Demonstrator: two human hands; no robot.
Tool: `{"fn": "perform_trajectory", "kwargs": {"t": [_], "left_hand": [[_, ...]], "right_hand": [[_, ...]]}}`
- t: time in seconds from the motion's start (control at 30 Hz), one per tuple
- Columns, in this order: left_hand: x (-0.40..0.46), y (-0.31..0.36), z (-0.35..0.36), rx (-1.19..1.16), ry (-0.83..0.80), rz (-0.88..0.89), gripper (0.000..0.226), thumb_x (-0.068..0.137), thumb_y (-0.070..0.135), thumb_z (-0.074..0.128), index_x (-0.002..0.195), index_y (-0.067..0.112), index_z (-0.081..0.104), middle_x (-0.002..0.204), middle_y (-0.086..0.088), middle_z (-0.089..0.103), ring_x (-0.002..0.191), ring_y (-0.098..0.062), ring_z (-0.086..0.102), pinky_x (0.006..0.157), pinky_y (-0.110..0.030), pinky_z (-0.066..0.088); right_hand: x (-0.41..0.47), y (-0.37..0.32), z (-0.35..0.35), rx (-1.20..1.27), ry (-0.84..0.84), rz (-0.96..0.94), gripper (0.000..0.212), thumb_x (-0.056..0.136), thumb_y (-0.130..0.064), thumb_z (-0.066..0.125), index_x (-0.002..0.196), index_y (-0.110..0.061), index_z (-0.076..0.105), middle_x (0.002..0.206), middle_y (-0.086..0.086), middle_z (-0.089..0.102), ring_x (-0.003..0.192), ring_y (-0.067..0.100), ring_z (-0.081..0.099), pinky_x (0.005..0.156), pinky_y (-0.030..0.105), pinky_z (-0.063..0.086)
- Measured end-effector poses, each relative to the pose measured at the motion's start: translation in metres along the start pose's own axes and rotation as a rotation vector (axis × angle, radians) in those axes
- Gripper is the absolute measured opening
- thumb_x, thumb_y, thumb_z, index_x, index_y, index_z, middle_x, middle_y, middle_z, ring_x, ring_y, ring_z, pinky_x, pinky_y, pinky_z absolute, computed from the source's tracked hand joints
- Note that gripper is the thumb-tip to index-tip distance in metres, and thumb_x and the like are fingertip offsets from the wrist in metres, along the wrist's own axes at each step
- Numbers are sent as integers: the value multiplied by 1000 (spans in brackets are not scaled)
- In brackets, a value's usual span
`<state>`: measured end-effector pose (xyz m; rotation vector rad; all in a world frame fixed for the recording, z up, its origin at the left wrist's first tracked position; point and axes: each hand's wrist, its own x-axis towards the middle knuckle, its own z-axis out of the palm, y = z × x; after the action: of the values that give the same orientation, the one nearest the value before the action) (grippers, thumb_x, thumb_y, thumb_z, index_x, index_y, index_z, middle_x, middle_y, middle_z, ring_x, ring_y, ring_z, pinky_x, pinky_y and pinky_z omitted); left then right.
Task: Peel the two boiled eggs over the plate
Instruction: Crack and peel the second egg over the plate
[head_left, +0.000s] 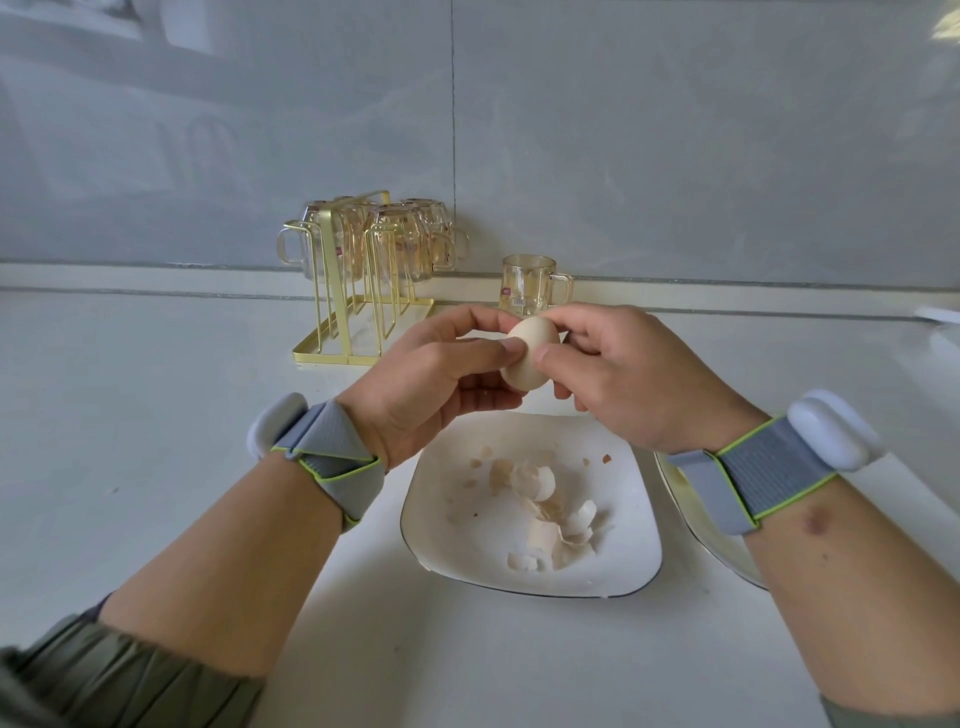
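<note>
Both hands hold one egg (530, 358) up above the far edge of the plate (441, 540), w/ the shell looking whole on the side facing the camera. L hand (441, 379): fingers curled round the egg from the left, thumb pressed on its front, other fingers behind and under. R hand (618, 374): fingers curled too, thumb tip on the egg's right front, index over the top; the rest tucked below. So both sets of fingers are closed narrow on the egg, not spread.

Plate is white, squarish w/ a thin dark rim, sitting on the white bench (156, 441) just below the hands. Shells (545, 514) lie piled in its middle and toward the right, w/ small crumbs scattered toward the far side. A 2nd dish (696, 519) shows just right of the plate, mostly hidden by the R forearm; can't tell what's in it.

Each wrist has a grey strap w/ green edging and a white pod. Olive sleeves pushed up on both arms.

At the back by the wall: a gold rack (358, 291) w/ glass mugs hung upside down, and one mug (535, 286) upright on the bench just right of it, behind the hands.
</note>
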<state>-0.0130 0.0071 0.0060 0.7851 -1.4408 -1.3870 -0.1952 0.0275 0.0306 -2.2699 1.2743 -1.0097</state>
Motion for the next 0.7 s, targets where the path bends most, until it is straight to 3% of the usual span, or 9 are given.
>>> {"fn": "perform_trajectory", "kwargs": {"t": [0.4,0.7], "left_hand": [[-1,-2,0,27,-5,24,25,82,10,70,106,7,62,93,-15,70,83,-25,65,79,-34,56],[-1,-1,2,39,-1,37,34,75,16,70,106,6,62,92,-15,70,82,-24,66,79,-34,56]], "right_hand": [[0,3,3,-22,33,30,19,93,-34,56,96,-21,70,76,14,68,74,30,62,66,46,52],[0,1,3,-63,70,19,36,85,-46,53,95,-17,70,67,8,68,73,27,67,67,46,55]]}}
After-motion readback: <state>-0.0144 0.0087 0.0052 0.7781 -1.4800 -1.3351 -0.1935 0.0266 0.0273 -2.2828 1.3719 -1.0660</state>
